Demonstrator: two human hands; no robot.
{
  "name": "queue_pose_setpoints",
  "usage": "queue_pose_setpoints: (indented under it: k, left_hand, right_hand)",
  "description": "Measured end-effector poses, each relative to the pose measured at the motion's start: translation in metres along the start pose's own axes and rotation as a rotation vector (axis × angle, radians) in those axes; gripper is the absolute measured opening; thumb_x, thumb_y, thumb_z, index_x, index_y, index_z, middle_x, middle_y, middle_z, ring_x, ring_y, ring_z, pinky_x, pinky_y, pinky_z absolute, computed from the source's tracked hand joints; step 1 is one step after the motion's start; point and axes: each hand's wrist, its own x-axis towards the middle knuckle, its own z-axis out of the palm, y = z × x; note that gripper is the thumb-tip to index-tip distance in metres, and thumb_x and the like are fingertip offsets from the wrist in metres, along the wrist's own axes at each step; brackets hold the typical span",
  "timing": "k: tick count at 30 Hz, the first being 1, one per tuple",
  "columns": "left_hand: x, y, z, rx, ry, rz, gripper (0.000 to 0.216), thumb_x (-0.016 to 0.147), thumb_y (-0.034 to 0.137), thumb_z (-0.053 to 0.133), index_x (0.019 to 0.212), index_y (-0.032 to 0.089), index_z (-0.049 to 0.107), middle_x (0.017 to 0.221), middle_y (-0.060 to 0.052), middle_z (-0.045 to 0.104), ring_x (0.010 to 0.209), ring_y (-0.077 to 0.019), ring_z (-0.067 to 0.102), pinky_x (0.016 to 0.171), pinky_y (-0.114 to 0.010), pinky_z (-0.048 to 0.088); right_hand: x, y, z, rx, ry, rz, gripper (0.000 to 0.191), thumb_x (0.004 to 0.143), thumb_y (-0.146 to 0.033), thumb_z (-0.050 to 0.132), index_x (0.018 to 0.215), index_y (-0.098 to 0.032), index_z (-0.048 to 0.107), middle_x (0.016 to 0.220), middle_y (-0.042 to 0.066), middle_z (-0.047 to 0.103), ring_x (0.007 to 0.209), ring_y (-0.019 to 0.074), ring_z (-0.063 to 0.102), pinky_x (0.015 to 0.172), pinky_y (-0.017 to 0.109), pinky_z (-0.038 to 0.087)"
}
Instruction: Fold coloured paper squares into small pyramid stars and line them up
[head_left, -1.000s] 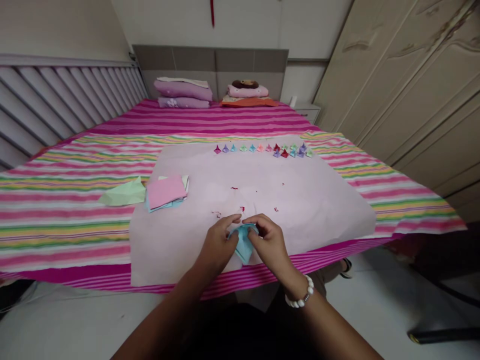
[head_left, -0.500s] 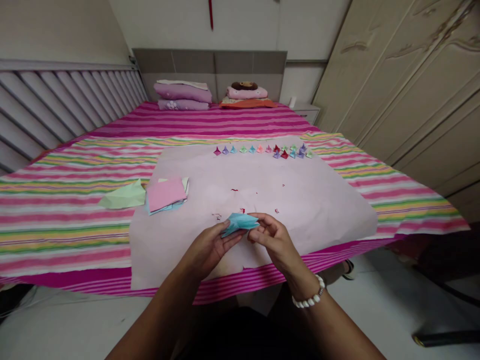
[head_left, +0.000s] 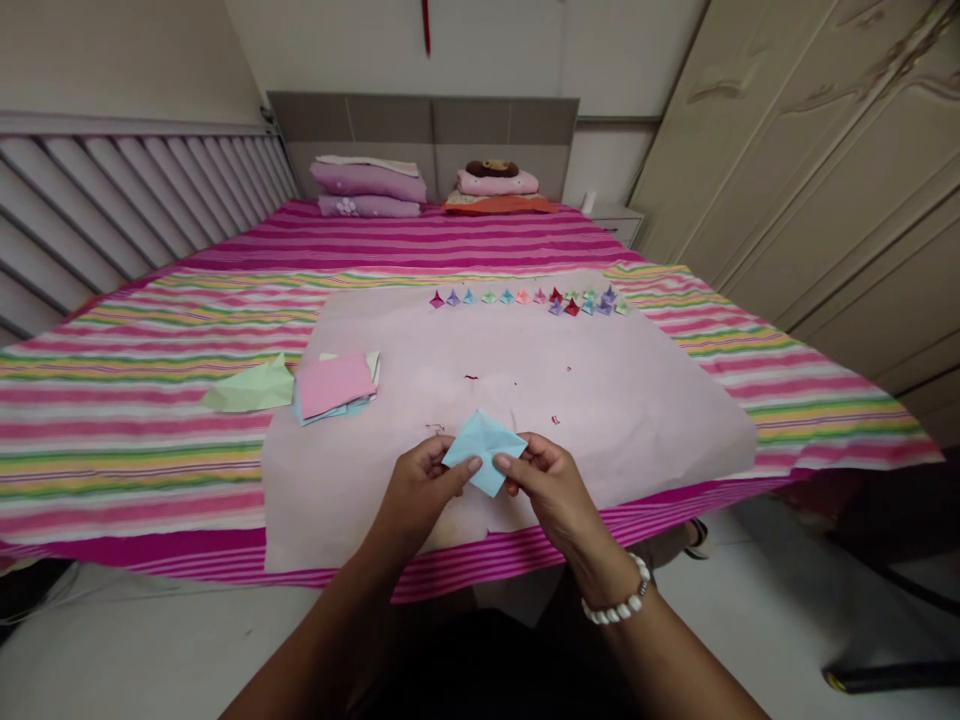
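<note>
Blue paper (head_left: 484, 437), seen nearly edge-on half a second ago, has turned to show a broad diamond face, and both thumbs have come onto it. It is over the near part of the large pale sheet (head_left: 645, 400); whether it touches that sheet I cannot tell. Left hand (head_left: 420, 490) and right hand (head_left: 553, 492) each pinch one side, so it lies between them, neither clearly nearer. Its wider axis runs from hand to hand, with one corner pointing to the sheet's near edge. It looks thin, matte and creased. Along the sheet's far edge stand small, pointed folded pieces (head_left: 489, 297) in several colours. At the sheet's left edge lies a stack of flat papers (head_left: 335, 385), pink on top; just outside that edge, creased pale green paper (head_left: 253, 386) rests on striped cloth (head_left: 150, 440). Thin red scraps (head_left: 471, 377) dot the sheet's middle.
</note>
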Motion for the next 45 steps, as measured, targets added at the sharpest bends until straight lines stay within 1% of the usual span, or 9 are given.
queue_pose_setpoints:
  k: [3, 6, 10, 17, 26, 31, 37, 41, 45]
  left_hand:
    - [-0.002, -0.002, 0.002, 0.124, 0.061, 0.112, 0.042, 0.072, 0.036, 0.073, 0.106, 0.015, 0.061, 0.086, -0.004, 0.069, 0.076, -0.0178, 0.065, 0.066, -0.030, 0.052]
    - [-0.003, -0.004, -0.001, 0.334, 0.165, 0.360, 0.064, 0.068, 0.030, 0.078, 0.124, 0.019, 0.049, 0.112, -0.009, 0.064, 0.102, -0.0235, 0.062, 0.087, -0.040, 0.050]
    - [-0.004, -0.003, -0.009, 0.457, 0.169, 0.636, 0.050, 0.073, 0.027, 0.075, 0.117, 0.024, 0.050, 0.135, -0.012, 0.048, 0.129, -0.0281, 0.044, 0.103, -0.049, 0.040]
    - [-0.005, 0.003, -0.009, 0.432, 0.060, 0.638, 0.032, 0.076, 0.025, 0.073, 0.104, 0.025, 0.059, 0.143, -0.011, 0.039, 0.133, -0.0286, 0.041, 0.103, -0.048, 0.042]
    - [-0.009, 0.003, -0.012, 0.427, -0.008, 0.603, 0.012, 0.078, 0.010, 0.065, 0.074, 0.022, 0.066, 0.141, -0.006, 0.047, 0.130, -0.0257, 0.046, 0.103, -0.048, 0.041]
    - [-0.010, 0.005, -0.012, 0.599, 0.068, 0.764, 0.011, 0.079, 0.013, 0.065, 0.078, 0.024, 0.068, 0.134, -0.006, 0.053, 0.124, -0.0254, 0.049, 0.096, -0.045, 0.045]
    - [-0.009, 0.002, -0.011, 0.771, 0.189, 1.020, 0.016, 0.078, 0.013, 0.066, 0.077, 0.029, 0.069, 0.104, -0.002, 0.069, 0.102, -0.0215, 0.057, 0.091, -0.041, 0.045]
    - [-0.009, -0.001, -0.010, 0.792, 0.228, 1.025, 0.016, 0.078, 0.012, 0.065, 0.077, 0.028, 0.064, 0.086, 0.002, 0.074, 0.095, -0.0208, 0.059, 0.096, -0.043, 0.039]
    - [-0.008, -0.004, -0.009, 0.787, 0.256, 0.960, 0.017, 0.079, 0.015, 0.066, 0.090, 0.028, 0.065, 0.095, 0.000, 0.073, 0.102, -0.0218, 0.059, 0.100, -0.046, 0.037]
  right_hand:
    - [-0.002, 0.003, 0.000, -0.038, -0.025, -0.010, 0.024, 0.061, -0.033, 0.082, 0.068, -0.017, 0.066, 0.051, -0.005, 0.053, 0.048, 0.0086, 0.046, 0.048, 0.022, 0.036]
    - [-0.004, 0.004, -0.002, -0.085, -0.011, -0.024, 0.024, 0.063, -0.034, 0.081, 0.065, -0.017, 0.065, 0.053, -0.004, 0.055, 0.048, 0.0093, 0.046, 0.048, 0.023, 0.037]
    - [-0.006, 0.002, -0.003, -0.122, -0.002, -0.057, 0.020, 0.066, -0.033, 0.080, 0.069, -0.018, 0.067, 0.057, -0.003, 0.057, 0.052, 0.0106, 0.048, 0.051, 0.024, 0.040]
    - [-0.008, -0.002, -0.001, -0.191, -0.067, -0.160, 0.011, 0.070, -0.028, 0.076, 0.069, -0.020, 0.069, 0.066, -0.002, 0.060, 0.060, 0.0122, 0.052, 0.057, 0.025, 0.044]
    - [-0.008, 0.000, -0.005, -0.175, -0.083, -0.203, 0.004, 0.070, -0.020, 0.073, 0.073, -0.021, 0.072, 0.072, 0.000, 0.065, 0.066, 0.0143, 0.057, 0.061, 0.027, 0.046]
    - [-0.009, 0.000, -0.005, -0.184, -0.076, -0.184, 0.005, 0.070, -0.024, 0.073, 0.074, -0.021, 0.071, 0.072, 0.000, 0.065, 0.063, 0.0141, 0.056, 0.057, 0.026, 0.046]
    - [-0.009, 0.000, -0.004, -0.169, -0.048, -0.144, 0.007, 0.068, -0.023, 0.074, 0.071, -0.020, 0.069, 0.065, -0.002, 0.063, 0.060, 0.0133, 0.056, 0.057, 0.025, 0.046]
    - [-0.009, 0.003, -0.004, -0.143, -0.062, -0.067, 0.013, 0.067, -0.026, 0.077, 0.068, -0.019, 0.067, 0.057, -0.003, 0.061, 0.053, 0.0120, 0.055, 0.052, 0.024, 0.045]
    - [-0.010, 0.003, -0.003, -0.128, -0.063, -0.022, 0.016, 0.066, -0.028, 0.079, 0.069, -0.019, 0.066, 0.057, -0.003, 0.060, 0.052, 0.0109, 0.054, 0.051, 0.023, 0.043]
